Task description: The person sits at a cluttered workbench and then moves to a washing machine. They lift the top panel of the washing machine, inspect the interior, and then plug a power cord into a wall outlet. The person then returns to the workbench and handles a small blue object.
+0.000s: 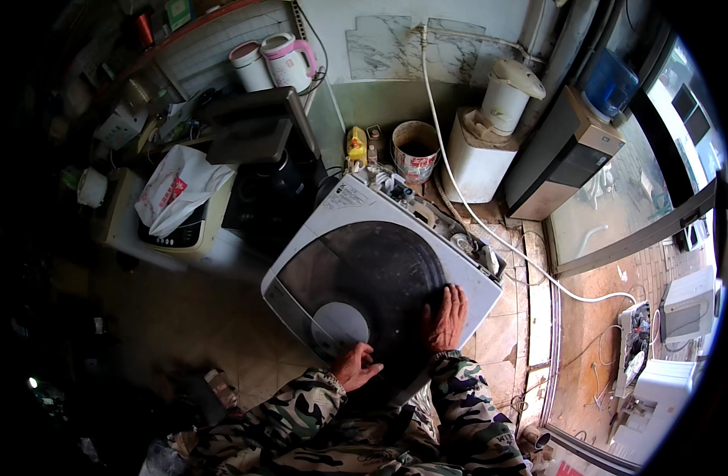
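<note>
Hands apart on one washer (356,270): right hand (446,319) flat on its dark lid, left hand (354,367) seemingly curled at the front edge. Two kettles (270,62) behind.

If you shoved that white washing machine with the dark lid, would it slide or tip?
The washing machine looks bulky and boxy, so probably heavy and stiff. It sits broad on the tiled floor, so tipping seems unlikely. Both hands, left and right, rest on its smooth lid, perhaps slippery.

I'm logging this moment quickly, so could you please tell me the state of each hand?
Left hand: fingers curled on the white top-loading washing machine's dark lid, holding nothing visible.
Right hand: open, flat on it.
</note>
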